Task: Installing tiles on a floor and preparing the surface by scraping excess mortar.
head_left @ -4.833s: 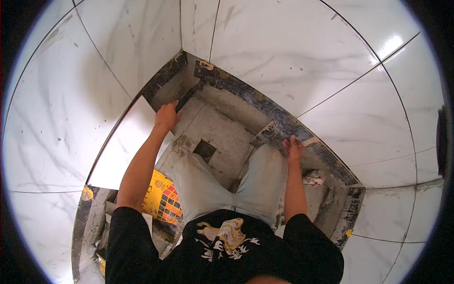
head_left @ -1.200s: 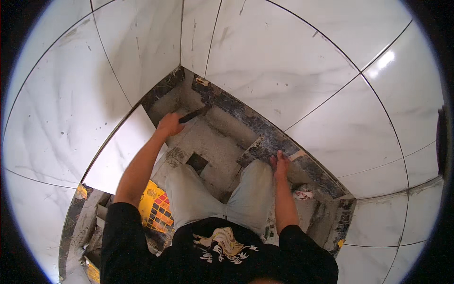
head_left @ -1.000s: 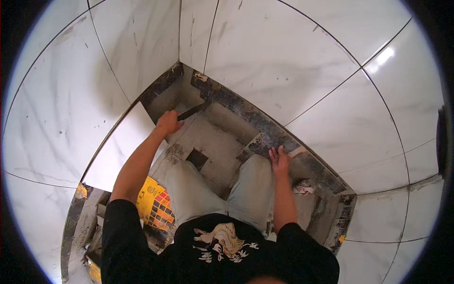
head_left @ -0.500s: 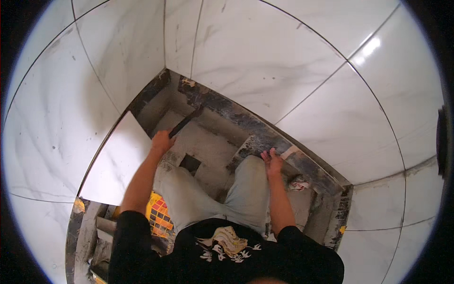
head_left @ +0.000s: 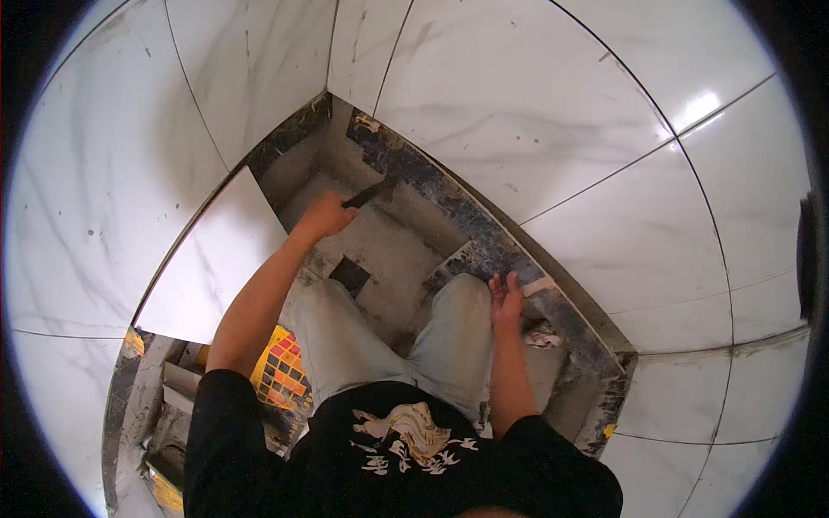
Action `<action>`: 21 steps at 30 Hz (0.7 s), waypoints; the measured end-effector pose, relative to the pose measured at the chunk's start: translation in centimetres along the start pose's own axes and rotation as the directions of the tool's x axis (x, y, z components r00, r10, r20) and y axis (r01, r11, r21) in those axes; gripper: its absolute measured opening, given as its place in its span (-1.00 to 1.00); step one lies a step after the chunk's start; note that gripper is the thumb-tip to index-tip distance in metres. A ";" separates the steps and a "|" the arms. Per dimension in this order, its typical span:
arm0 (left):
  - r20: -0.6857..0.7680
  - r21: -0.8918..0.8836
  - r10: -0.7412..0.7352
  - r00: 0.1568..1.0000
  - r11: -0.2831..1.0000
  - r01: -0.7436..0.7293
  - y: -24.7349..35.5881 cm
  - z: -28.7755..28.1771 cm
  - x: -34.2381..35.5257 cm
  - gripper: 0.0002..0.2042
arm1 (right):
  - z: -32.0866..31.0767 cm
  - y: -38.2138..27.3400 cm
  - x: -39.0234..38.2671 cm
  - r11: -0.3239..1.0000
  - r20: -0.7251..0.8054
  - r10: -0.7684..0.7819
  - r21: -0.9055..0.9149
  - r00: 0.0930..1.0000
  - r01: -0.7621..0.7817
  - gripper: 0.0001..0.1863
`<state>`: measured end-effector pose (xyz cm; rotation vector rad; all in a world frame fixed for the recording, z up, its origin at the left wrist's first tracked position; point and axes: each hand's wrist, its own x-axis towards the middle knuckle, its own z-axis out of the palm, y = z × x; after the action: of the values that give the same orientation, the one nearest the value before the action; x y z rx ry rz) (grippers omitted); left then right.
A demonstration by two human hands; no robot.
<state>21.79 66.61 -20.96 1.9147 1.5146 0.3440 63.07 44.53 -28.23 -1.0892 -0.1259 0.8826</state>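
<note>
Dark tool [head_left: 370, 193] sat just above frame centre, over the grey mortar bed [head_left: 393, 250], tip toward the dark border strip [head_left: 449, 203]. Left hand [head_left: 326, 216] was closed around its handle. Right hand [head_left: 506, 298] lay open, fingers spread, flat on the strip right of centre, beside the knee. Square drain hole [head_left: 350, 275] sat just below the left hand, near the left knee. Loose white tile [head_left: 216, 263] leaned at centre left, its edge close to the left forearm. Crumpled rag [head_left: 542, 338] lay right of the right wrist. Yellow mosaic bag [head_left: 281, 375] was at lower left. Marble walls [head_left: 535, 104] boxed the recess on three sides; open room only over the bed.
</note>
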 end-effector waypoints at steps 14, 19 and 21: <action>0.207 -0.471 -0.030 0.978 0.873 0.126 0.8 -4.5 0.1 -0.74 | 1.2 -0.3 -1.5 0.995 -0.082 -0.098 -0.001 0.992 0.098 -0.61; 0.036 -0.051 0.285 0.958 0.958 -0.283 -2.4 -3.3 0.5 -0.59 | 1.2 -0.2 -1.7 0.998 -0.038 -0.026 0.049 0.999 0.028 -0.63; 0.300 0.309 0.064 0.952 0.937 -0.161 0.5 -4.1 0.5 -0.44 | 0.7 -0.5 -1.6 0.998 -0.067 -0.045 0.036 0.997 0.048 -0.67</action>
<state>19.99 68.37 -17.67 2.2059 1.3326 -0.1487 61.93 43.87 -26.96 -1.0754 -0.0797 0.8035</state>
